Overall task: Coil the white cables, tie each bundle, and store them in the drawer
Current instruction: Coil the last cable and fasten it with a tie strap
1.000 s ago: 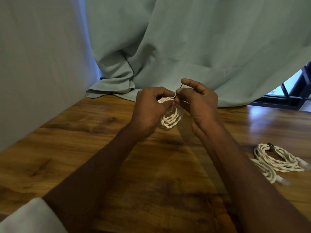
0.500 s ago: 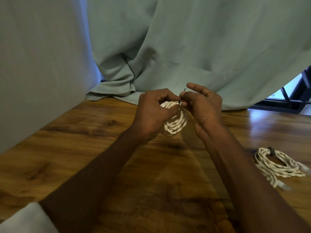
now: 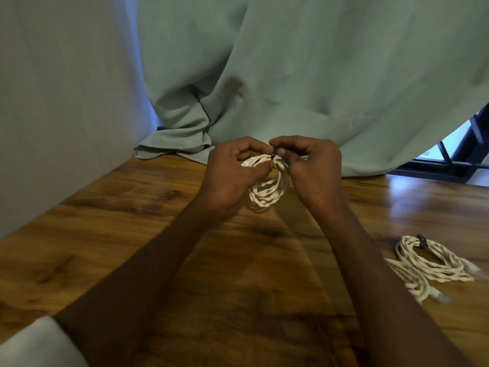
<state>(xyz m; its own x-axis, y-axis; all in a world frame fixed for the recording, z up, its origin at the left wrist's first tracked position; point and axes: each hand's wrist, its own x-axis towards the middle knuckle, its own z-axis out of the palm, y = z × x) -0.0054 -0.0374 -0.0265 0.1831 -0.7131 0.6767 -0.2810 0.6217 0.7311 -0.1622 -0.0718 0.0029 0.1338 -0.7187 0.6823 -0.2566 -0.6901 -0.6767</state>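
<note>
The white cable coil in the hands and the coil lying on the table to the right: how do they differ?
The held coil is up off the wooden table, gripped by the left hand and right hand; the table coil lies flat, untouched. The held coil's dark tie is being pinched; the table coil's tie sits alone. Both are white twisted cable.

Coiled white cable (image 3: 267, 192): upper loops lying hidden behind left hand (image 3: 231, 173) and right hand (image 3: 311, 168).
Dark tie (image 3: 273, 156): showing only as a speck between fingertips, too small to read.
Second bundle (image 3: 428, 263): connector ends blurring out.
Window frame (image 3: 449, 165): running off the right edge.
</note>
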